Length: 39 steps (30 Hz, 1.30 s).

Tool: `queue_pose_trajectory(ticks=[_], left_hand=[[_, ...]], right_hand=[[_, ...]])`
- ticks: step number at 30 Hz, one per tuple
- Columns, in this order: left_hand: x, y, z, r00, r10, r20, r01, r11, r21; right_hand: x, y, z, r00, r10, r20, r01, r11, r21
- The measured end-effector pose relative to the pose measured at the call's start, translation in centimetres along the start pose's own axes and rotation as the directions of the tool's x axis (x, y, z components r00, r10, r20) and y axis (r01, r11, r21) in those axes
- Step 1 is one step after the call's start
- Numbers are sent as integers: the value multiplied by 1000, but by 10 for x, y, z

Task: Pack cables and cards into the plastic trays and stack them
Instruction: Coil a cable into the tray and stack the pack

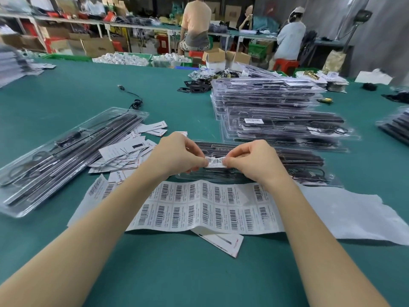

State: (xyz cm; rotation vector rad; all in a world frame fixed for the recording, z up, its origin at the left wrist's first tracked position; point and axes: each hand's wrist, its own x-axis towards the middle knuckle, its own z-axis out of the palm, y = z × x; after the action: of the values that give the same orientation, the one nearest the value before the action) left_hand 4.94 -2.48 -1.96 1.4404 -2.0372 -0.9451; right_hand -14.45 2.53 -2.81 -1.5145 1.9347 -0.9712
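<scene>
A small white barcode sticker [216, 162] is pinched at both ends, by my left hand [178, 152] and my right hand [251, 160], just above a clear plastic tray [294, 161] holding black cables. A sheet of barcode stickers [205, 207] lies on the green table right under my wrists. A loose pile of white cards [128, 149] sits to the left of my hands. Further left lies another filled clear tray [64, 156]. A tall stack of packed trays [276, 111] stands behind the tray in front of me.
One card [223, 240] lies near the sticker sheet's front edge. A loose black USB cable [132, 96] trails across the table at centre left. More tray stacks sit at the far right [396, 125]. People sit at benches beyond the table.
</scene>
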Motion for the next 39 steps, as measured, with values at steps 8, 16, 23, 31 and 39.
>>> queue_pose_trajectory(ticks=[8,16,23,31,39], left_hand=[[-1,1,3,999,25,-41,-23,999,43],[-1,1,3,999,15,-45,-13,999,45],[-2,5,5,996,44,-82,-36,995,90],[-2,6,10,992,64,-109,-46,985,164],[8,-6,11,989,46,-143,-6,963,270]], right_hand=[[-3,-3,1,999,-40,7,40,999,-32],[-4,-3,1,1000,-6,17,6,1000,-25],[-4,-4,4,1000,-8,-3,8,999,-51],[-3,-5,9,998,-48,-31,43,988,-150],[-3,-1,15,996,-29,-90,13,984,-180]])
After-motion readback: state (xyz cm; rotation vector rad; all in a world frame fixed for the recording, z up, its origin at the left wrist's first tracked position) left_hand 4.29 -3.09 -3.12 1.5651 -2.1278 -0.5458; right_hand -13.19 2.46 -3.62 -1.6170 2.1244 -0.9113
